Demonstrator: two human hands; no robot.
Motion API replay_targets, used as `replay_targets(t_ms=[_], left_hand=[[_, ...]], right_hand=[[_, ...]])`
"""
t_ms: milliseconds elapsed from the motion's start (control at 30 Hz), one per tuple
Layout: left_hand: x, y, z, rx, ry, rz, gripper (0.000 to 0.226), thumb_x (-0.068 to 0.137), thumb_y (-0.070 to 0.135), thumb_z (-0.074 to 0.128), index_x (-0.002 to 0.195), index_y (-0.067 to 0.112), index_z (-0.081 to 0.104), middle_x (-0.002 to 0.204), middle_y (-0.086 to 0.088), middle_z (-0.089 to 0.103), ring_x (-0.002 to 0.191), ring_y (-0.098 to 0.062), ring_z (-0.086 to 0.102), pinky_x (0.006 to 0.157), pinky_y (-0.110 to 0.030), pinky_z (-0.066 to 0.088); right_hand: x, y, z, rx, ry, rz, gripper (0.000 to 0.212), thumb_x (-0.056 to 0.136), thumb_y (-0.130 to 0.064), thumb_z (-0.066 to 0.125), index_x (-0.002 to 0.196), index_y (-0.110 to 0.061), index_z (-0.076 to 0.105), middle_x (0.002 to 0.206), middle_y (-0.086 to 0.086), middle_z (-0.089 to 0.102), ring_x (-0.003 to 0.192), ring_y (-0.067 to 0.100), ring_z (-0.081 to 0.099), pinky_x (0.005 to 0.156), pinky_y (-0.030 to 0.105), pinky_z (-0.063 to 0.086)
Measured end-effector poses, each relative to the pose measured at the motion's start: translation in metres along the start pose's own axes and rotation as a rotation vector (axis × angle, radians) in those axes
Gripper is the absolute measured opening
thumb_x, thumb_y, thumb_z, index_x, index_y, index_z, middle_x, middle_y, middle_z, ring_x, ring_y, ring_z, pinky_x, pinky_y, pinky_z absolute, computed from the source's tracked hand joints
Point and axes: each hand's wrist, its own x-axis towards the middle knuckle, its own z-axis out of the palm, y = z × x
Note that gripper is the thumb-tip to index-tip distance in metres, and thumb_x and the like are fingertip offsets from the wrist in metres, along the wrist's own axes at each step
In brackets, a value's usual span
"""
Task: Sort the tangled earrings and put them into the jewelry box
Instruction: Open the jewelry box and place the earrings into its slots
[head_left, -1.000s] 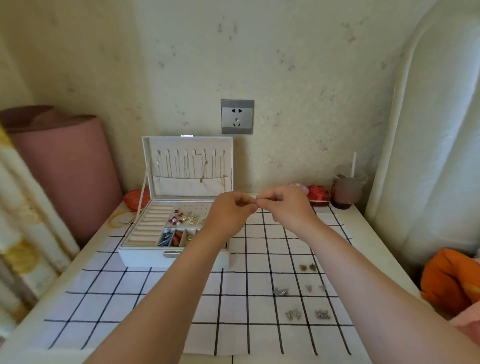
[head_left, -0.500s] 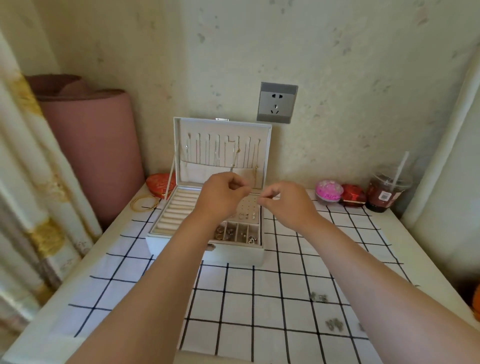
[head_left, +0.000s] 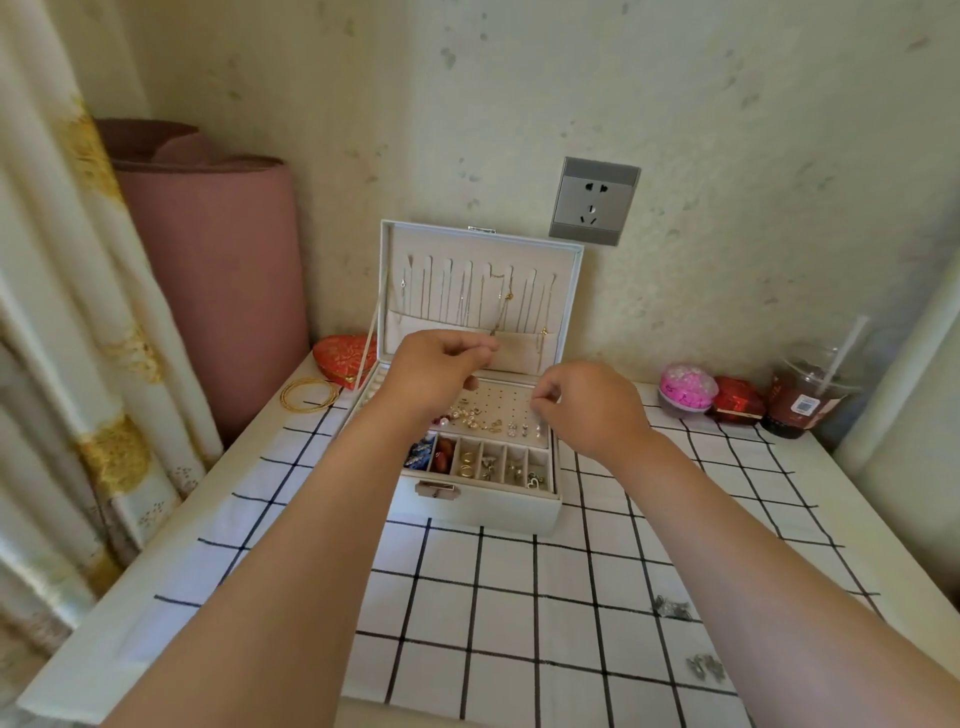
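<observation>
The white jewelry box (head_left: 478, 506) stands open at the back of the checked cloth (head_left: 519, 597), its lid upright with thin chains hanging inside. Its perforated earring panel (head_left: 511, 408) holds several studs, and the front compartments (head_left: 488, 465) hold rings and beads. My left hand (head_left: 434, 371) hovers over the panel's left side, its fingertips pinched on a tiny earring piece that barely shows. My right hand (head_left: 589, 408) hovers over the panel's right edge and also pinches a tiny piece. Loose silver earrings (head_left: 672, 608) and another small cluster (head_left: 704, 667) lie on the cloth at the right.
A red heart box (head_left: 340, 358) and gold bangles (head_left: 306, 396) sit left of the jewelry box. A pink container (head_left: 685, 388), a red box (head_left: 737, 400) and a lidded cup with a straw (head_left: 805, 400) line the back right. A pink roll (head_left: 208, 260) and a curtain (head_left: 67, 312) border the left.
My hands were pinched together in front of the box and have pulled apart, both now over the earring panel. The view has swung left, so the box sits nearer the centre.
</observation>
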Motion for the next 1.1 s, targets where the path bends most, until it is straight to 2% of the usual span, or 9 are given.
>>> replay_targets(t_ms=[100,167,300,433,600,767,967,1100], left_hand=[[0.002,0.001,-0.008,0.013,-0.019,-0.009,0.015,0.092,0.019,0.066,0.102,0.029,0.073,0.093,0.009,0.075,0.057,0.004,0.061,0.05,-0.013,0.048],[0.002,0.002,-0.01,0.004,-0.01,-0.015,0.013,0.09,0.018,0.069,0.098,0.028,0.072,0.092,0.007,0.075,0.058,0.003,0.061,0.051,-0.013,0.048],[0.0,0.002,-0.006,0.002,-0.01,-0.017,0.006,0.088,0.02,0.072,0.091,0.025,0.072,0.093,0.006,0.075,0.058,0.001,0.061,0.048,-0.015,0.046],[-0.003,0.003,0.0,-0.033,-0.038,-0.033,0.013,0.09,0.018,0.07,0.101,0.023,0.075,0.097,0.007,0.073,0.063,-0.003,0.061,0.045,-0.011,0.043],[-0.004,0.001,0.005,0.001,-0.057,-0.021,0.013,0.088,0.019,0.072,0.099,0.025,0.074,0.092,0.004,0.072,0.053,0.003,0.059,0.044,-0.01,0.041],[-0.003,0.0,0.011,0.034,-0.047,-0.006,0.014,0.085,0.021,0.075,0.098,0.025,0.072,0.091,0.0,0.073,0.052,0.002,0.06,0.045,-0.008,0.041],[-0.003,-0.002,0.015,0.034,-0.031,0.015,0.011,0.085,0.019,0.075,0.095,0.024,0.073,0.088,0.002,0.073,0.052,0.001,0.06,0.048,-0.009,0.043],[-0.003,-0.002,0.017,0.042,-0.021,0.026,0.01,0.085,0.019,0.075,0.093,0.025,0.073,0.085,0.004,0.073,0.051,0.002,0.06,0.046,-0.009,0.042]], right_hand=[[0.002,0.003,-0.003,0.004,-0.02,0.001,0.013,0.086,-0.02,0.067,0.077,-0.026,0.074,0.079,-0.013,0.07,0.075,0.008,0.063,0.062,0.027,0.051],[0.002,0.004,-0.005,0.013,-0.046,-0.009,0.012,0.086,-0.022,0.069,0.077,-0.027,0.075,0.078,-0.015,0.069,0.076,0.007,0.063,0.065,0.028,0.051],[-0.001,0.002,-0.004,-0.033,-0.021,-0.042,0.015,0.085,-0.023,0.067,0.073,-0.027,0.075,0.077,-0.016,0.069,0.074,0.005,0.062,0.059,0.024,0.046],[-0.001,0.002,-0.007,-0.013,-0.058,-0.043,0.017,0.085,-0.023,0.065,0.073,-0.029,0.075,0.074,-0.019,0.065,0.074,0.004,0.06,0.058,0.022,0.044],[-0.003,0.003,-0.012,0.004,-0.078,-0.041,0.015,0.084,-0.025,0.07,0.071,-0.031,0.074,0.071,-0.023,0.061,0.071,-0.003,0.057,0.055,0.019,0.038],[-0.005,0.0,-0.014,-0.057,-0.051,-0.086,0.016,0.085,-0.023,0.068,0.071,-0.029,0.075,0.068,-0.025,0.055,0.071,0.001,0.057,0.056,0.019,0.04],[-0.005,-0.003,-0.011,-0.132,-0.036,-0.119,0.019,0.083,-0.018,0.066,0.066,-0.022,0.072,0.072,-0.012,0.063,0.066,0.01,0.062,0.058,0.034,0.055],[-0.003,0.002,-0.011,-0.121,-0.05,-0.112,0.019,0.086,-0.022,0.066,0.068,-0.022,0.073,0.071,-0.015,0.062,0.068,0.007,0.061,0.059,0.03,0.052]])
